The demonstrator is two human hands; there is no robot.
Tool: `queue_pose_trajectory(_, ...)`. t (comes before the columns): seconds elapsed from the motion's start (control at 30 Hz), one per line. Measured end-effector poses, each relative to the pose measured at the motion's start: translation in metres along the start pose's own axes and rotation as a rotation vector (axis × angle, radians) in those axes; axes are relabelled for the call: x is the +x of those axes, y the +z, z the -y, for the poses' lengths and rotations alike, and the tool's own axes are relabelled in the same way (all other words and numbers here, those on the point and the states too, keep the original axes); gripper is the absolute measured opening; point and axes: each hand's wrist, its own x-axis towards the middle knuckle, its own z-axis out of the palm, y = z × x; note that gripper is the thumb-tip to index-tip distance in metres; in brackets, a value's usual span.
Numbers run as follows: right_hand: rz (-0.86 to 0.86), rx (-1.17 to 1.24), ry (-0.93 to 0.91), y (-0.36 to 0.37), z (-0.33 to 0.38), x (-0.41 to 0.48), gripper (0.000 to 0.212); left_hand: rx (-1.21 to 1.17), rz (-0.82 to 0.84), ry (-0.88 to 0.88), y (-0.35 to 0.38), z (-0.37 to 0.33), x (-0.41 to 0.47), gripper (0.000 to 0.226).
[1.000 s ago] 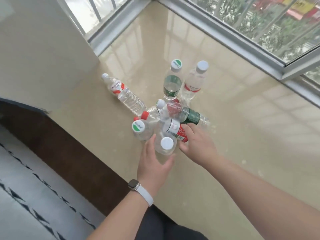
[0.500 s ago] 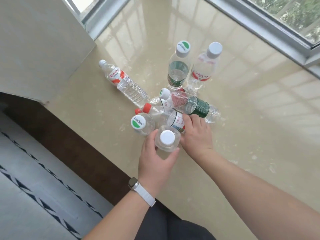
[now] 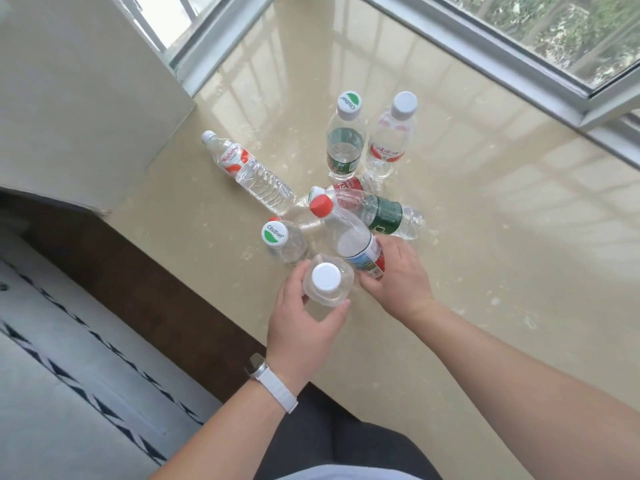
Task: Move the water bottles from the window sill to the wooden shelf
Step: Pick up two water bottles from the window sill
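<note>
Lying bottle (image 3: 258, 174): it is resting on its side at the left of the group, on the window sill (image 3: 485, 254). Its long axis is running from upper left to lower right, with the cap pointing to the upper left. It is round, so we are thinking a knock from a neighbour could set it rolling.

Green-logo bottle (image 3: 285, 242): it is standing upright, cap toward us, just beside the left hand (image 3: 304, 323). We are judging that the thumb could tip it as the hand rises.

White-capped bottle (image 3: 325, 278): the left hand is curling thumb and fingers round its shoulder, below the cap. It is upright near the front edge of the sill, and we cannot tell whether it is already off the surface. The clear wall is looking thin. A hard squeeze may buckle it, and a slip here could send it over the edge.

Red-capped bottle (image 3: 353, 240): the right hand (image 3: 398, 277) is wrapping its fingers round the labelled lower part. The bottle is tilting, cap up and to the left. Because it is held low, the top may be swinging into the bottles behind.

Green-label bottle (image 3: 384, 214): it is lying close behind, with its long axis nearly left to right and its cap to the left. A red-labelled one is partly hidden under it. Both could roll if disturbed.

Back left bottle (image 3: 346, 143), back right bottle (image 3: 391, 143): both are upright, just beside each other, and apart from the hands.

Wooden shelf: it is not in view.
</note>
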Motion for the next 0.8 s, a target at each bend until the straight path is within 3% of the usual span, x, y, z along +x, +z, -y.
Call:
queue_pose_trajectory(0.4,-0.137,0.232,0.157,-0.076,0.047,-0.048,0.059,0.068,0.073,0.03,-0.038,-0.035,-0.033,0.07)
queue_pose_trajectory(0.8,-0.325,0.272,0.403,-0.126,0.1,-0.133,0.062,0.116,0.328,0.201,-0.073,-0.066,-0.052,0.077)
